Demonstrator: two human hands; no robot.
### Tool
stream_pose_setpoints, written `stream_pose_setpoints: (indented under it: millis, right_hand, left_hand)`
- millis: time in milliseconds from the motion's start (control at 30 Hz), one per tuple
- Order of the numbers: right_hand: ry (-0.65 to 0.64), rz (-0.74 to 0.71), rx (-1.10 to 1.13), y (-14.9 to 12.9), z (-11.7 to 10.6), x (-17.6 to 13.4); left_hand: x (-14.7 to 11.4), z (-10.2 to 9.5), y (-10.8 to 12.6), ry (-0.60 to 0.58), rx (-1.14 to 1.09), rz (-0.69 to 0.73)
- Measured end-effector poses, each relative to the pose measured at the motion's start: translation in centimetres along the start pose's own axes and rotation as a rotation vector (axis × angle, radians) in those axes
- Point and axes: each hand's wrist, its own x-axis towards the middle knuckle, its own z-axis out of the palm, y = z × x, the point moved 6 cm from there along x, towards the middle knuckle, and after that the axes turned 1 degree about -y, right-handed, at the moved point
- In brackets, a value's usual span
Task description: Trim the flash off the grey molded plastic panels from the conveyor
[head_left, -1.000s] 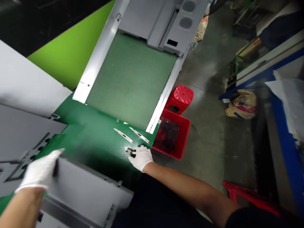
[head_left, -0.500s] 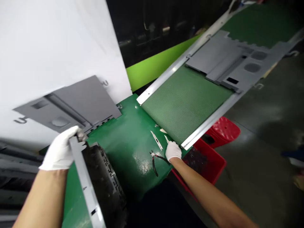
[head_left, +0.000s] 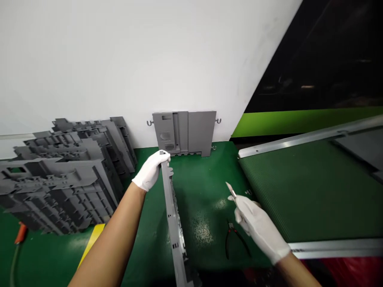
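Note:
My left hand (head_left: 152,170), in a white glove, grips the top end of a grey plastic panel (head_left: 172,215). The panel stands on edge over the green table, its narrow side towards me and its near end cut off by the view. In my white-gloved right hand (head_left: 254,221) is a craft knife (head_left: 231,189), blade pointing up and to the left, most of its handle hidden by the fingers. Just left of that hand, open-handled cutting pliers (head_left: 235,239) with dark grips lie on the table.
Several grey moulded panels (head_left: 66,175) stand stacked at the left. Another grey panel (head_left: 197,133) leans on the white wall (head_left: 134,59) behind the green table (head_left: 203,187). A green conveyor belt (head_left: 308,191) with metal rails runs at the right. An orange-ended hose (head_left: 20,233) lies far left.
My view has swung left, bringing the panel stack into sight. My right hand has lifted from beside the conveyor's end with the knife. My left hand still holds the panel, now more upright.

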Motion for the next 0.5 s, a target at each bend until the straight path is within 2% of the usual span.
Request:
stream_pose_setpoints:
  millis: [100, 200, 267, 500]
  right_hand:
    - [-0.296, -0.051, -0.002, -7.2, 3.0, -2.6]
    - [-0.440, -0.094, -0.152, -11.1, 5.1, -5.2]
    - [-0.461, -0.081, -0.268, -12.2, 6.1, -6.3]
    - [-0.353, -0.093, -0.591, -14.5, 8.3, -8.2]
  left_hand:
    - [-0.7, -1.5, 0.2, -0.001, 0.002, 0.026]
    - [-0.9, -2.5, 0.0, 0.014, 0.002, 0.044]
    - [-0.9, -3.0, -0.3, 0.025, -0.019, 0.061]
    - [-1.1, -3.8, -1.3, 0.060, -0.165, 0.109]
